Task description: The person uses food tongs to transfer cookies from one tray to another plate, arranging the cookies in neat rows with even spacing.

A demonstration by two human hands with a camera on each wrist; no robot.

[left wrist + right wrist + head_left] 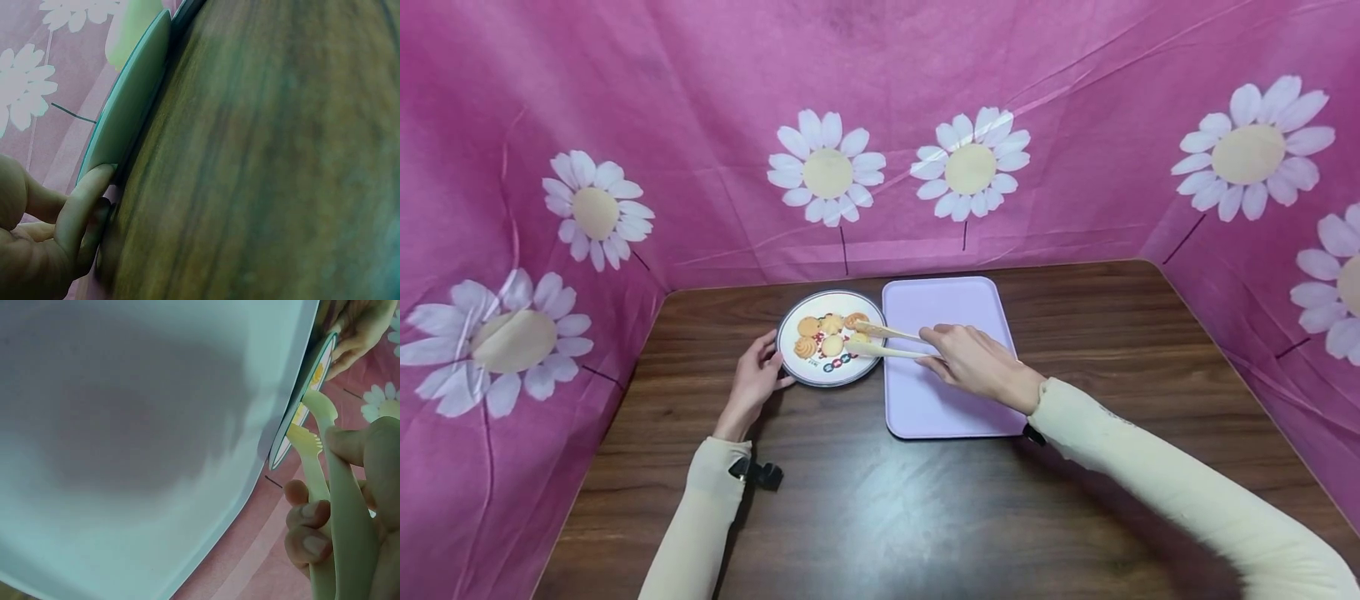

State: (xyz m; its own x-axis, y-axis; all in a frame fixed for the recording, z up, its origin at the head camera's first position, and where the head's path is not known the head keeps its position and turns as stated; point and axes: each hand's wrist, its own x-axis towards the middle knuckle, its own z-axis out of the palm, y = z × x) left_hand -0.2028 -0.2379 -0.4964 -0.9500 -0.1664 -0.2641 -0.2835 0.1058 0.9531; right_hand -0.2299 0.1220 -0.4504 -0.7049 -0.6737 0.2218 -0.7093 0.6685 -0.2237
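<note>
A round white plate (808,377) with a dark rim bears several cookies (806,347), some swirled, and has printed decoration. My left hand (755,377) grips its left edge, the thumb against the rim in the left wrist view (94,187). In my right hand (973,358) are pale yellow tongs (895,353), held over the lilac tray (947,408) and reaching left across the plate. Their two arms stand apart, with the tips over a cookie (860,337) at the plate's right side. One toothed tip (306,439) shows in the right wrist view.
The tray lies right beside the plate on a dark wooden table (820,517). Behind and at both sides hangs a pink cloth (715,208) with large white flowers. A black wrist strap (760,473) sits on the left sleeve.
</note>
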